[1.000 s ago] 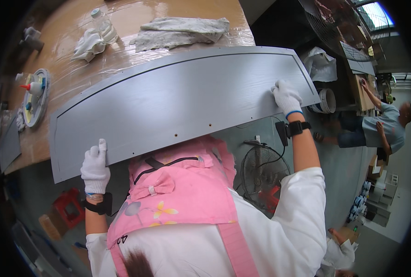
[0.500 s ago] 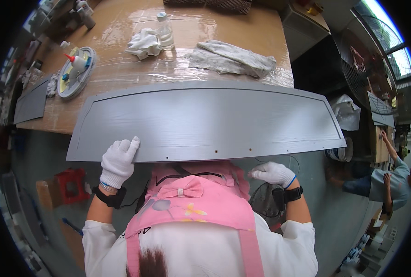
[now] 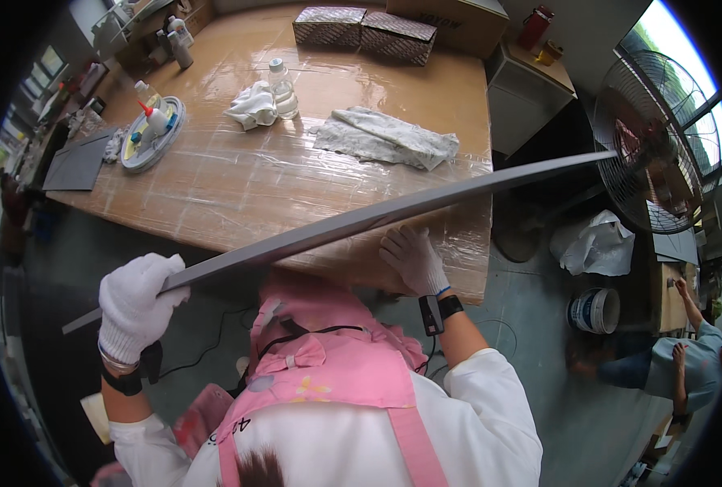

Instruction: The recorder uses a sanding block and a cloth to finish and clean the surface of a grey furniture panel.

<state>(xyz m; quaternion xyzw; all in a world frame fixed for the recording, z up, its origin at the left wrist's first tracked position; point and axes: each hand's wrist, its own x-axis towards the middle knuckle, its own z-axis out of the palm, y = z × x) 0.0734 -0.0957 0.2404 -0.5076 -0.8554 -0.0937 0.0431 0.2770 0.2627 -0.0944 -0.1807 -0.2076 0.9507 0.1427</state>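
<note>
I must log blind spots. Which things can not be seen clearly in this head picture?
- Gray panel: seen edge-on, so its broad faces do not show.
- Right hand: fingertips hidden behind the panel.
- Left hand: palm side hidden by its glove.
- Table: lower left edge darkened at the fisheye rim.
</note>
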